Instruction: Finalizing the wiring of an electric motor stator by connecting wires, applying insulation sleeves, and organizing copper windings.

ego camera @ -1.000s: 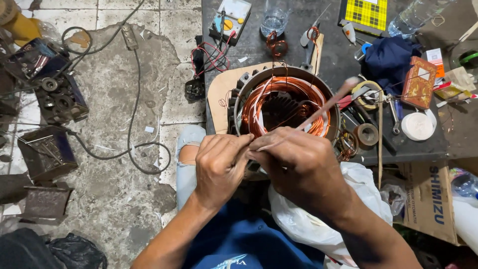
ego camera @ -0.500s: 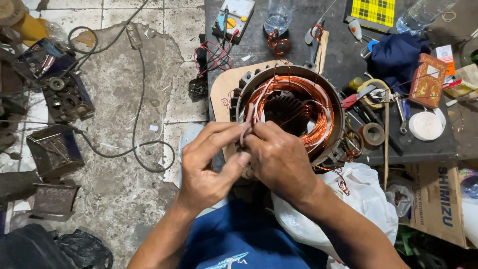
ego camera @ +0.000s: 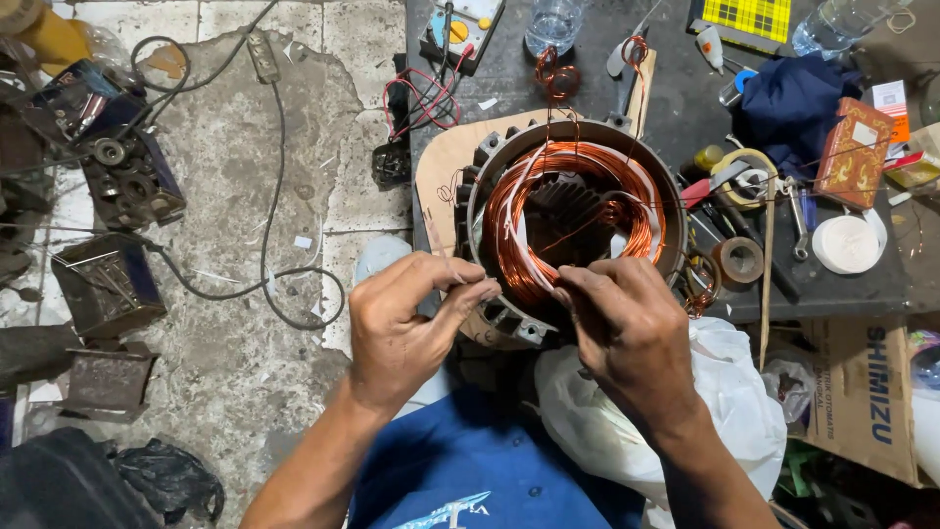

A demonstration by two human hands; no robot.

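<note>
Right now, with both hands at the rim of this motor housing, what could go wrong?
The left hand and right hand pinch at the copper winding; a hard pull might kink the thin wire. The motor housing overhangs the table edge and could tip toward the lap.

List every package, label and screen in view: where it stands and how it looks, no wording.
Cardboard box: right of the bench, below its edge; brown with dark blue print.
Small box: on the bench's right, beside a blue cloth; red-brown, gold pattern, pale label.
Meter: bench's top edge, red leads; pale face, orange knob, no screen discernible.
Yellow chequered card: top right.
</note>
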